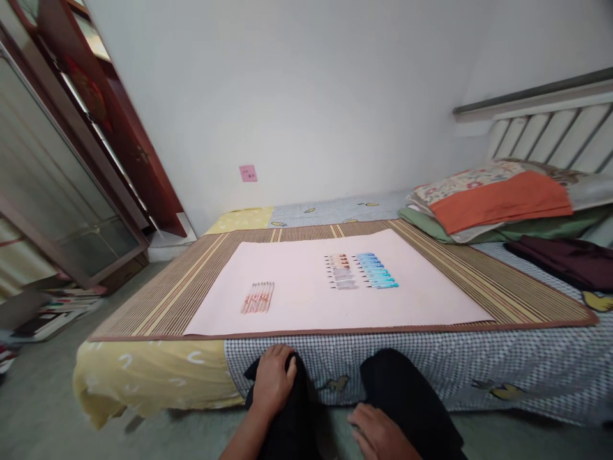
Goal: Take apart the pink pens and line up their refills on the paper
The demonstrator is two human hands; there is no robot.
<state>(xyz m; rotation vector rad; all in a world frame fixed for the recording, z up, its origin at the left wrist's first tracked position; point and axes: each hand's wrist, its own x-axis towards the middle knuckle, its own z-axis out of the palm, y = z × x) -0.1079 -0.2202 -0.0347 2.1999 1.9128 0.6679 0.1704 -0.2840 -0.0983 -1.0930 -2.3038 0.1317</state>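
Observation:
My left hand (275,378) lies over my left knee, fingers stretched out, holding nothing. Lower down, my right hand (376,429) hangs beside my right thigh with its fingers a little apart and nothing visible in them. In front of both hands, a pale pink sheet (297,262) covers part of the bed mat. On its left part rests a row of slim pens with red patterning (258,298). Right of centre lie a column of pens with brown and grey barrels (341,271) and, beside it, a column of blue to turquoise pens (377,271).
A striped woven mat (158,306) lies on the bed under the sheet. Pillows (502,198) and a dark folded cloth (565,260) are at the right by the headboard (550,134). A pink note (248,173) is on the wall. Books (52,313) are stacked at the left.

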